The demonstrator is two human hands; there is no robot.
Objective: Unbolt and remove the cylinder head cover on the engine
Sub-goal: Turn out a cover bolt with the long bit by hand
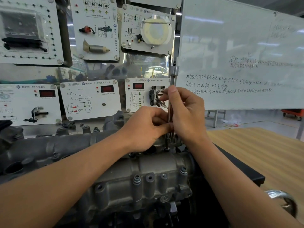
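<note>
- While the long socket wrench (pixel 172 79) stands nearly upright, my right grip (pixel 185 112) holds its shaft, fingers curled round it and thumb lying up along it toward 12 o'clock.
- My left grip (pixel 144 127), at 9 o'clock of the right and touching it, pinches the same shaft lower down between thumb and fingertips.
- The wrench's lower end reaches down to a bolt (pixel 167 148) at 6 o'clock of both hands, on the far edge of the casting.
- The cylinder head cover (pixel 158 163) sits on the engine, grey cast metal between my forearms, stretching away toward 9 o'clock.
- A row of further bolts (pixel 136 178) stands in the near face at 6 o'clock.
- At 3 o'clock of the engine lies the wood-topped bench (pixel 263 153).
- At 1 o'clock hangs a whiteboard (pixel 238 46) with handwriting; at 11 o'clock, white training panels (pixel 90 99).
- A metal bangle (pixel 283 199) circles my right wrist at 4 o'clock.
</note>
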